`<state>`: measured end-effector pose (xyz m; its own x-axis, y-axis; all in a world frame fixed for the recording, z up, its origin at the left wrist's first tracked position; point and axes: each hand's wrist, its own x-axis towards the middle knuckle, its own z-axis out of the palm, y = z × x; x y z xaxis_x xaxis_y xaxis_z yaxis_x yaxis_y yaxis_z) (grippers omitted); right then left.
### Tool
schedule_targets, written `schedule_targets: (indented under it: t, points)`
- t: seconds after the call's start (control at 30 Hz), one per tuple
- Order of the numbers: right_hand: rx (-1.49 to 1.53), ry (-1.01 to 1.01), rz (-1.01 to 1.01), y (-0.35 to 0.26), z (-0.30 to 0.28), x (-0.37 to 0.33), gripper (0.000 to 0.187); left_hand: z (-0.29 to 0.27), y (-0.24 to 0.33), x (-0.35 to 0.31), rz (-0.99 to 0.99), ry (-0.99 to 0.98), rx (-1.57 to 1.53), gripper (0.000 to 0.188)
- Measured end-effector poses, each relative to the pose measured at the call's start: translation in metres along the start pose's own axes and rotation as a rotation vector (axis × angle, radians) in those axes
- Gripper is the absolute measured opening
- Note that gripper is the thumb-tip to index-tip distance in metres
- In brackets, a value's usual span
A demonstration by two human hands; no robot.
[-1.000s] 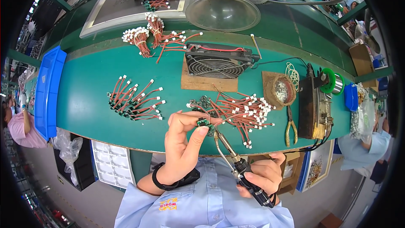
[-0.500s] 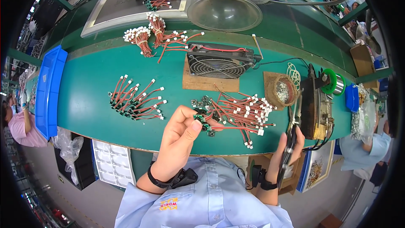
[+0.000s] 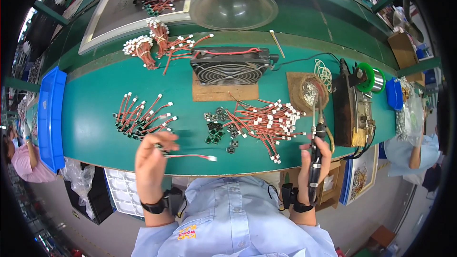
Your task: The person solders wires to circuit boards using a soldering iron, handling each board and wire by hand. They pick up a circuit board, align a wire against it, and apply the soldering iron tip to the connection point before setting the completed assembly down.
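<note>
My left hand (image 3: 151, 162) hovers over the front edge of the green bench (image 3: 95, 100), fingers around the end of a red wire lead (image 3: 190, 156) whose white plug lies on the mat. Just beyond it is a pile of finished red leads (image 3: 143, 116). My right hand (image 3: 314, 166) grips a soldering iron (image 3: 315, 138) upright, its tip at the round tip cleaner (image 3: 309, 90). Between the hands lie small green circuit boards (image 3: 216, 131) and a heap of red leads with white plugs (image 3: 266, 121).
A black fan (image 3: 231, 65) sits on cardboard at mid bench. A soldering station (image 3: 351, 109) and green solder spool (image 3: 370, 78) stand at right. Blue bins (image 3: 50, 114) line the left edge. More lead bundles (image 3: 152, 47) and a clear dome (image 3: 233, 7) lie behind. Another person (image 3: 24, 162) works at left.
My left hand has moved left and lowered from the middle, laying a lead on the mat. My right hand has swung the soldering iron out to the right, up to the tip cleaner.
</note>
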<state>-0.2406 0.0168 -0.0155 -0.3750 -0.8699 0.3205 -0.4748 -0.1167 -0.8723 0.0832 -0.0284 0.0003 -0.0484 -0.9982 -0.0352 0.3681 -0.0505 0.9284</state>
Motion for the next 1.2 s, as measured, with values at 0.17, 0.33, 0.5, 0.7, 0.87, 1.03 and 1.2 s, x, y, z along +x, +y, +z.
schedule_targets:
  t: [0.17,0.33,0.5,0.7,0.87,1.03,1.2]
  points:
    - [0.225,-0.105,0.068,-0.005,0.025,-0.004,0.022,-0.03,0.008,-0.015,0.014,0.163,0.253,0.021]
    - [-0.314,-0.086,-0.303,-0.014,0.044,0.006,0.03,0.004,0.011,-0.011,0.06,0.14,0.173,0.018]
    - [-0.433,-0.164,-0.364,-0.014,0.05,0.007,0.035,0.004,-0.003,-0.002,-0.012,0.272,0.026,0.014]
    - [-0.503,-0.273,-0.431,-0.012,0.041,0.015,0.035,-0.028,-0.009,0.004,-0.033,0.541,0.71,0.014]
    - [-0.206,-0.161,-0.277,-0.012,0.033,0.008,0.034,-0.017,-0.004,0.007,0.083,0.657,1.25,0.016]
    - [0.039,-0.106,-0.161,-0.008,0.032,-0.002,0.036,0.039,-0.005,0.005,0.467,0.267,1.242,0.015]
    - [0.049,-0.207,-0.115,-0.021,0.03,-0.003,0.036,0.093,-0.031,-0.003,0.257,-0.162,1.168,0.017]
